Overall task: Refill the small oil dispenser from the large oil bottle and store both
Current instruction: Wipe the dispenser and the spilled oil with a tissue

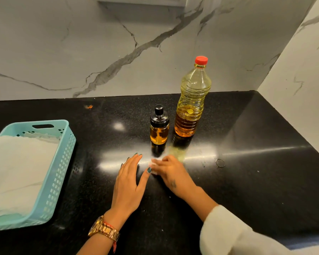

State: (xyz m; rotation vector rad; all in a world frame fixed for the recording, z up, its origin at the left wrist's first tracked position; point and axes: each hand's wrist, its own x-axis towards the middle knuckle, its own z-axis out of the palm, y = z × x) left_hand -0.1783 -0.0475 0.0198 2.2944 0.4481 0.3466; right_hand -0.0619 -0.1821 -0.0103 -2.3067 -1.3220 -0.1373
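Left hand (129, 183) lies spread flat on the tabletop (247, 181), right hand (170, 172) pinches a white tissue (153, 165) before the capped small oil dispenser (159, 126).

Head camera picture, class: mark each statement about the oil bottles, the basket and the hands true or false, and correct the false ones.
1. The large oil bottle has its red cap on. True.
2. The small oil dispenser stands to the right of the large bottle. False: it stands to its left.
3. The left hand lies flat on the black counter. True.
4. The blue basket holds fruit. False: it holds white paper towels.
5. The right hand grips the dispenser. False: it holds something small and white, apart from the dispenser.
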